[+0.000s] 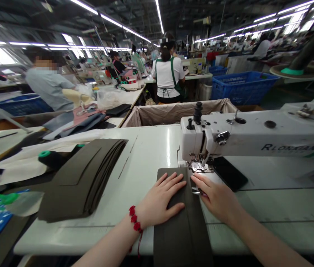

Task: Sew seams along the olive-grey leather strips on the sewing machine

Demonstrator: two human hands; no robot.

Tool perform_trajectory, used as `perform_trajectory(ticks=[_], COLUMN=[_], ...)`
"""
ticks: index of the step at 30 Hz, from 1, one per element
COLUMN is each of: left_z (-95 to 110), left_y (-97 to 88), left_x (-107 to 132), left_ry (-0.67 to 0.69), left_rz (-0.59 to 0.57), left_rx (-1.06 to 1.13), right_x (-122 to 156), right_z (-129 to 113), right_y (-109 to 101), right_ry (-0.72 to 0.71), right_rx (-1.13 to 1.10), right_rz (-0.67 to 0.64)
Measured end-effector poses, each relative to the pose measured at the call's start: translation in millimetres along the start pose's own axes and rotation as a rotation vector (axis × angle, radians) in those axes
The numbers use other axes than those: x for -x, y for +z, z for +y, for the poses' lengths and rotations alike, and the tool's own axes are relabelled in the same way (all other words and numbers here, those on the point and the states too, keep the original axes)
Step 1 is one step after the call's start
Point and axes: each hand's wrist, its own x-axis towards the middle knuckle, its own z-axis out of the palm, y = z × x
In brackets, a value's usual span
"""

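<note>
Here, before the sewing machine (245, 133), the left hand (159, 202) spreads open fingers, seemingly steadying the cloth (177, 237), while the right hand (216, 196) grips snips (196, 191)!

A long, dark olive strip of cloth (182, 233) lies flat on a pale table (145, 159), its far end near a sewing machine (243, 135) and its near end past the front edge, as small silver snips (195, 191) jut from the right hand (216, 198) at its right side.
</note>
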Motion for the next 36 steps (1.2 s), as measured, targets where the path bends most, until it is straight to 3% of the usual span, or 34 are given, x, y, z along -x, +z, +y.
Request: perform_trajectory(ticks=[26, 29, 33, 36], left_z=[-9, -8, -3, 1], left_y=[0.9, -0.6, -6.0, -9.7], left_x=[-5, -4, -3, -3], left_ry=[0.008, 0.074, 0.309, 0.333], left_rz=[-0.009, -0.025, -0.155, -0.162], left_rx=[0.016, 0.029, 0.106, 0.149], right_x=[-1, -1, -1, -2], right_z=[1, 1, 0, 0], right_y=[-1, -2, -2, -2], right_ry=[0.004, 0.001, 0.005, 0.008], right_rx=[0.005, 0.002, 0.016, 0.022], right_rz=[-0.023, -0.015, -0.02, -0.024])
